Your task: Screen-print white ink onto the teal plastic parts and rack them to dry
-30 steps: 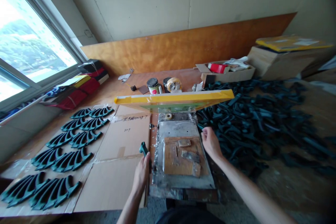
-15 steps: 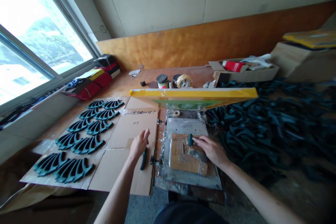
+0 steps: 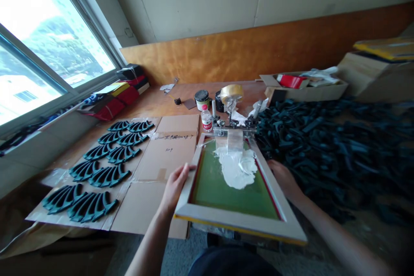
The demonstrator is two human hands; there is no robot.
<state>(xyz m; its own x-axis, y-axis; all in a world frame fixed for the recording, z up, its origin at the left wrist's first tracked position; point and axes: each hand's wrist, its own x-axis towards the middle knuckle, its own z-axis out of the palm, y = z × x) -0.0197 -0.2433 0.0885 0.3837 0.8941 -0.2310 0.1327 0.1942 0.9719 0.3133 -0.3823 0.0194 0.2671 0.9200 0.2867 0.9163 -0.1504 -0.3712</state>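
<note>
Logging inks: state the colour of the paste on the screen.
White paste on green mesh; head view.

I see my left hand (image 3: 174,185) holding the left side of the printing frame (image 3: 239,220) in the middle of the picture. My right hand (image 3: 283,177) holds its right side. White paint (image 3: 237,168) sits on the green screen (image 3: 226,194). Dark green parts (image 3: 106,155) lie in rows on cardboard (image 3: 155,172) at the left. A big heap of dark parts (image 3: 333,146) fills the right of the bench (image 3: 155,103).
</note>
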